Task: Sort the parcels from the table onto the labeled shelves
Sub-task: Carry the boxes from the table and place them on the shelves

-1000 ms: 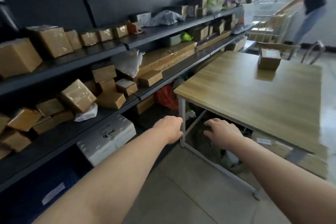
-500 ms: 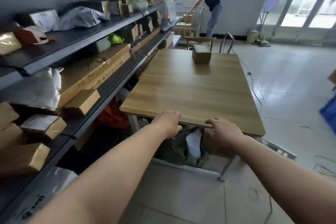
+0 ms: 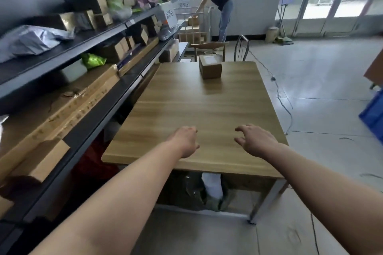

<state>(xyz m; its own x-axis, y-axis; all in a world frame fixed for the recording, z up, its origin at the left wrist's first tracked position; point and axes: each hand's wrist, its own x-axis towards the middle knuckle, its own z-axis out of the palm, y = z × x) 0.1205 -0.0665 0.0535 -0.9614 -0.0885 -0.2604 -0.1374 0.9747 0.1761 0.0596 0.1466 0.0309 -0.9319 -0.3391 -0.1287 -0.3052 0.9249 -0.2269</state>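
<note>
Table (image 3: 196,109) beside shelves (image 3: 124,91); parcel (image 3: 210,67) at far end.

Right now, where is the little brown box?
In the head view, the cardboard parcel sits at the far end of the wooden table, near its middle, just before the metal-backed chair.

The wooden table (image 3: 186,109) carries one small brown parcel (image 3: 210,66), white label up, sitting near the far edge at about twelve o'clock. From nine to eleven o'clock run the dark shelves (image 3: 93,124). Long flat cartons (image 3: 68,109) lie on the lower board with a green bag (image 3: 92,60) behind them. A grey mailer (image 3: 31,40) and small boxes (image 3: 101,16) sit on the upper one.
</note>
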